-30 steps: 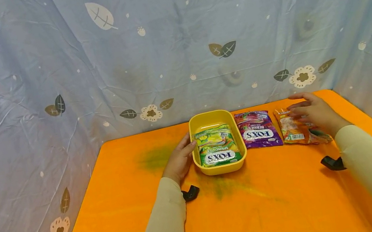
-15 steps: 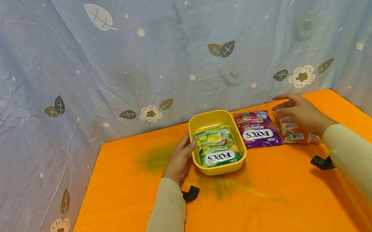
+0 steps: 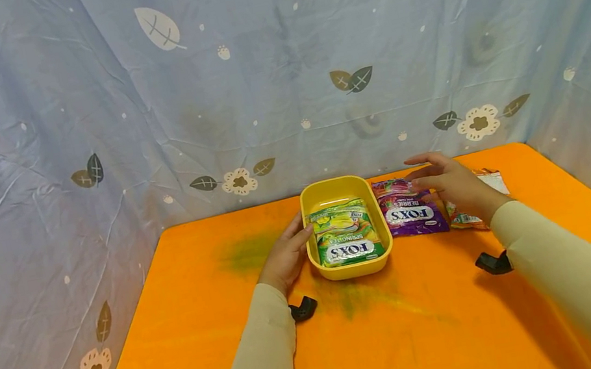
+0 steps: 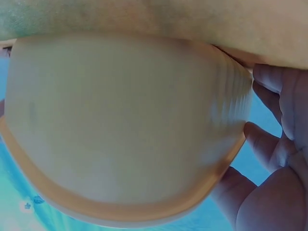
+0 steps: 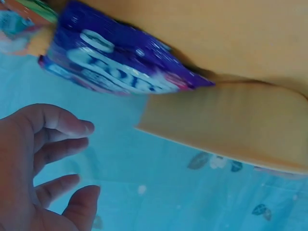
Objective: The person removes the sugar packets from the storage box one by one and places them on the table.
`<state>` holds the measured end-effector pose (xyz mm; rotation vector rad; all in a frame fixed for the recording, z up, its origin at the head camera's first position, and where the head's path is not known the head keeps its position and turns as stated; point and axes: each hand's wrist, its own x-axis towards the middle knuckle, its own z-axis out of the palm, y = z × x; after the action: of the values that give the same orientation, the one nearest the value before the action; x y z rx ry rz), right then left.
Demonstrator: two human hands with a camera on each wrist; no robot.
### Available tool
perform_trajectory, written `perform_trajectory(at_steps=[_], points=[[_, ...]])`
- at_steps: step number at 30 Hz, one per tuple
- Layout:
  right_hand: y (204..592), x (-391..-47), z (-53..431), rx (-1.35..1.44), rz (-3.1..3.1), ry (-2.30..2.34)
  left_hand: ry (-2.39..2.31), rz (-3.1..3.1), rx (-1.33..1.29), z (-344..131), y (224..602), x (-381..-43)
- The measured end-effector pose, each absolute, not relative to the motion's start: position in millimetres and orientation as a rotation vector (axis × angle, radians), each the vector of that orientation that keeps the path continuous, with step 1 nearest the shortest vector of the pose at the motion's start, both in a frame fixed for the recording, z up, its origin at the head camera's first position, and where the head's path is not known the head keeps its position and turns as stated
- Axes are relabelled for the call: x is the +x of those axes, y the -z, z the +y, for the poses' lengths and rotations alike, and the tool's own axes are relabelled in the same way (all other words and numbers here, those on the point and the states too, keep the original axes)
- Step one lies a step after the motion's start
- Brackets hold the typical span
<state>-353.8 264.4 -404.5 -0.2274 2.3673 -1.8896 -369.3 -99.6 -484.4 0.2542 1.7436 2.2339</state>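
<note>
My left hand (image 3: pixel 286 251) grips the left side of a yellow plastic box (image 3: pixel 354 270), its thumb at the rim and its fingers along the outer wall. Inside the box lies a green Fox's Spring Tea candy bag (image 3: pixel 345 235). Just right of the box, a purple Fox's Berries candy bag (image 3: pixel 409 210) lies flat. My right hand (image 3: pixel 453 186) is over the right edge of this purple bag, its fingers spread and loosely bent around nothing. In the right wrist view, a gap shows between those fingers and the purple bag (image 5: pixel 115 57).
Partly hidden under my right hand, an orange candy bag (image 3: pixel 491 181) lies at the right. An orange cloth (image 3: pixel 404 330) covers the table. Blue curtains (image 3: pixel 252 73) with leaves and flowers stand close behind and on both sides. Black wrist mounts (image 3: pixel 493 263) jut from the sleeves.
My right hand has moved left from over the orange candy bag to the purple bag's edge, uncovering the orange bag's right part. The left hand and the yellow box have stayed still.
</note>
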Motion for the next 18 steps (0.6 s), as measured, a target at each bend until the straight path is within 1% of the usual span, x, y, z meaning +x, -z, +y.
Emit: perform_trajectory(at_steps=[6,12,18], points=[[400,-356,244,-0.256,2.313,1.891,-2.224,1.737,0.29,-99,486,-370],[391,-350,222,-0.314,2.269,1.911,-2.21,1.769,0.271,-99,485,-370],[390,-351,204,-0.337,2.207,1.945,-2.197,1.784,0.299,-99,486,-370]])
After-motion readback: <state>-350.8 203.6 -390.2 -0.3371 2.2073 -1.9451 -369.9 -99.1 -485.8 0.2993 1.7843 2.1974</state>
